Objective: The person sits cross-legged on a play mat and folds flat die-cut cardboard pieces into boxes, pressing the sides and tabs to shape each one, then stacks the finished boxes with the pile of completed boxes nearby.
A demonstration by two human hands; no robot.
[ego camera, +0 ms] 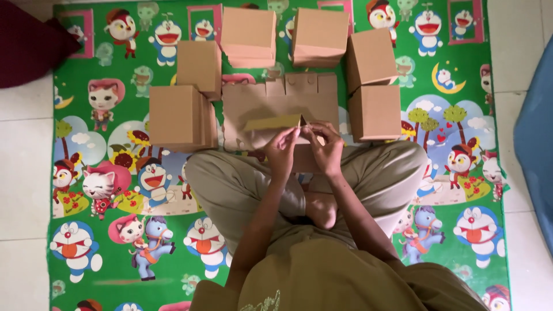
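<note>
brown cardboard is being folded here. a flat box sheet (280, 109) lies on the green cartoon mat (86, 242), just past the hands and partly under them. one flap of it (275, 122) is lifted up and is pinched by both hands. the left hand (282, 151) is closed on the flap from the near side, and the right hand (327, 147) is closed on the flap's pointed end, so the two hands are almost touching. this sheet is judged to be only begun: most of it is still flat, with its little tabs at the far edge not yet bent. finished boxes are set all around it. two stacks (183, 115) are seen to the left of the hands, two more stacks (249, 35) far beyond the hands, and two boxes (374, 112) to the right. so much of the work looks done, and this one sheet is still left to be shaped. no other flat sheets can be seen.
</note>
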